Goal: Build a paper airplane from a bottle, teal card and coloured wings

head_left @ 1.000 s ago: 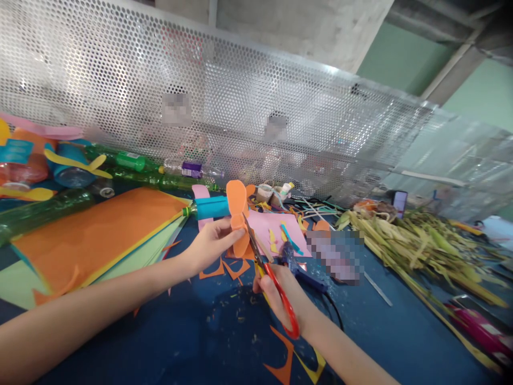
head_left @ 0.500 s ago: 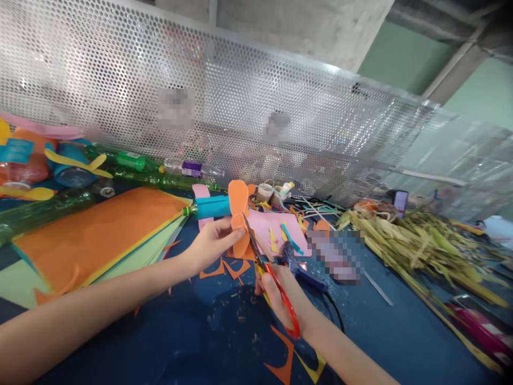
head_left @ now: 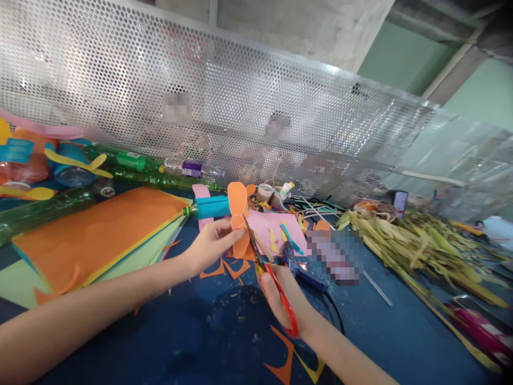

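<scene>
An orange propeller-shaped paper cutout (head_left: 238, 199) is pinched at its lower part by my left hand (head_left: 218, 240). My right hand (head_left: 282, 294) is closed round red-handled scissors (head_left: 285, 302), whose blades point up and reach the cutout's right edge near its narrow waist. Just behind the cutout lies a bottle wrapped in blue paper (head_left: 212, 207), with a pink strip (head_left: 201, 192) across it. Orange offcuts (head_left: 212, 269) are scattered on the table under my left hand. A pink sheet (head_left: 260, 227) with small yellow scraps lies beyond the scissors.
A blue glue gun (head_left: 306, 275) with a black cord lies right of my right hand. Stacked orange and green sheets (head_left: 104, 230) lie at left, before green plastic bottles (head_left: 136, 160). Dried husks (head_left: 425, 246) spread at right. A perforated metal screen (head_left: 240, 96) stands behind.
The orange cutout and both hands have hardly moved. The fingers of my right hand have shifted slightly on the scissors handles.
</scene>
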Motion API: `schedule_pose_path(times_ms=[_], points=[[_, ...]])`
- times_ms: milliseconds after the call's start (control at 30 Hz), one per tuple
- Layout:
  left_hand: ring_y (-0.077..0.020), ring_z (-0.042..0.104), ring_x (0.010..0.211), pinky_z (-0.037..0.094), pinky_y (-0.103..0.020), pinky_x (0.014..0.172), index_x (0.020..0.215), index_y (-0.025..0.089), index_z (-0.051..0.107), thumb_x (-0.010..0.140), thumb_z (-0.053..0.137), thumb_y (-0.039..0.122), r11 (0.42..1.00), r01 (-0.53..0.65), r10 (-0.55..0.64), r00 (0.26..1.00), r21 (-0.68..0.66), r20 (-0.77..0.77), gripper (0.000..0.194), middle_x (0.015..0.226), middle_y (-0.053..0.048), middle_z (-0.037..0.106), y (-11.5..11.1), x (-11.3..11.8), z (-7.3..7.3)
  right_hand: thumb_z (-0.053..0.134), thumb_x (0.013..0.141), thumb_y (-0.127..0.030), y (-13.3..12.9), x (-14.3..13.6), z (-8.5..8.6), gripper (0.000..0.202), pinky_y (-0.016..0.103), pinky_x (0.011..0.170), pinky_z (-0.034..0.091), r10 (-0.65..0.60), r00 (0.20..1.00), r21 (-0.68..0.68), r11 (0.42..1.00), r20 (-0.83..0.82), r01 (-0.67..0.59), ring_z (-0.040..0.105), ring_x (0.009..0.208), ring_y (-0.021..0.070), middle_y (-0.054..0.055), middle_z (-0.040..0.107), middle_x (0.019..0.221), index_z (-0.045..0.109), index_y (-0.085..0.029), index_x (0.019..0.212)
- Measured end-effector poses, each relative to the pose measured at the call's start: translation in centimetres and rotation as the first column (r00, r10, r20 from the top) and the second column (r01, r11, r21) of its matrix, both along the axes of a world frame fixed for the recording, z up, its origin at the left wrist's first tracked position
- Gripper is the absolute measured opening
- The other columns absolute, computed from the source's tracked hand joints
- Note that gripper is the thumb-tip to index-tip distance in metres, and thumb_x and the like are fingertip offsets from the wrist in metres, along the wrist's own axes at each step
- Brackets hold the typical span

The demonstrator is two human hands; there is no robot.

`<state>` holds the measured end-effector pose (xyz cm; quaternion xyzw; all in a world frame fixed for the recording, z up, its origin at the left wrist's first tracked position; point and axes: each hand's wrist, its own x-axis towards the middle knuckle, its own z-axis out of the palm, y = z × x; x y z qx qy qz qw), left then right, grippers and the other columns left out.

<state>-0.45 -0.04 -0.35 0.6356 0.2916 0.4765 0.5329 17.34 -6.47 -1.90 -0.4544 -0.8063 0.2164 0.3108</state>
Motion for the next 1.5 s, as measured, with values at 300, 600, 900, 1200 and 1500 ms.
schedule_pose_path(times_ms=[300, 600, 900, 1200, 1500], points=[[-0.0128, 0.060, 0.067, 0.047, -0.022, 0.064, 0.080, 0.016, 0.067, 0.079, 0.062, 0.035, 1.000, 0.019, -0.019, 1.000, -0.015, 0.003, 0.020, 0.075, -0.001, 0.068, 0.1, -0.1, -0.2, 0.024, 0.094, -0.052, 0.1, 0.3, -0.6, 0.049, 0.026, 0.047, 0.020, -0.003, 1.000, 0.028, 1.000, 0.013, 0.002, 0.033, 0.044, 0.0104, -0.004, 0.030, 0.047, 0.026, -0.021, 0.055], [-0.0126, 0.057, 0.059, 0.048, -0.023, 0.059, 0.074, 0.016, 0.060, 0.079, 0.059, 0.049, 0.983, 0.043, -0.027, 0.995, -0.177, 0.092, 0.034, 0.065, 0.000, 0.062, 0.3, 0.1, -0.7, 0.021, 0.091, -0.059, 0.2, 0.4, -0.5, 0.053, 0.026, 0.047, 0.019, -0.038, 0.997, 0.067, 0.997, 0.070, 0.033, 0.033, 0.043, 0.0105, -0.004, 0.029, 0.048, 0.025, -0.021, 0.055], [-0.0113, 0.055, 0.052, 0.047, -0.023, 0.055, 0.071, 0.016, 0.060, 0.078, 0.059, 0.054, 0.977, 0.027, -0.006, 0.995, -0.213, 0.098, 0.039, 0.060, 0.001, 0.060, -0.1, 0.3, -0.6, 0.021, 0.090, -0.061, 0.2, 0.5, -0.6, 0.052, 0.027, 0.048, 0.021, -0.053, 0.994, 0.030, 0.998, 0.094, 0.051, 0.035, 0.045, 0.0113, -0.003, 0.032, 0.049, 0.025, -0.022, 0.056], [-0.0112, 0.057, 0.056, 0.046, -0.021, 0.054, 0.072, 0.015, 0.059, 0.080, 0.056, 0.055, 0.974, 0.021, -0.003, 0.997, -0.226, 0.083, 0.041, 0.064, 0.000, 0.062, -0.2, 0.4, -0.9, 0.024, 0.091, -0.057, 0.4, 0.3, -0.7, 0.049, 0.027, 0.047, 0.021, -0.056, 0.995, 0.083, 0.995, 0.084, 0.049, 0.035, 0.044, 0.0108, -0.003, 0.031, 0.049, 0.024, -0.022, 0.057], [-0.0119, 0.056, 0.053, 0.045, -0.023, 0.053, 0.071, 0.016, 0.057, 0.082, 0.053, 0.054, 0.984, 0.020, -0.010, 0.998, -0.177, 0.056, 0.040, 0.062, 0.000, 0.060, 0.1, 0.5, -1.3, 0.021, 0.087, -0.067, 0.3, -0.5, -1.4, 0.058, 0.024, 0.037, 0.027, -0.279, 0.946, -0.296, 0.929, -0.167, 0.221, 0.035, 0.036, 0.0106, -0.003, 0.033, 0.041, 0.033, -0.022, 0.053]])
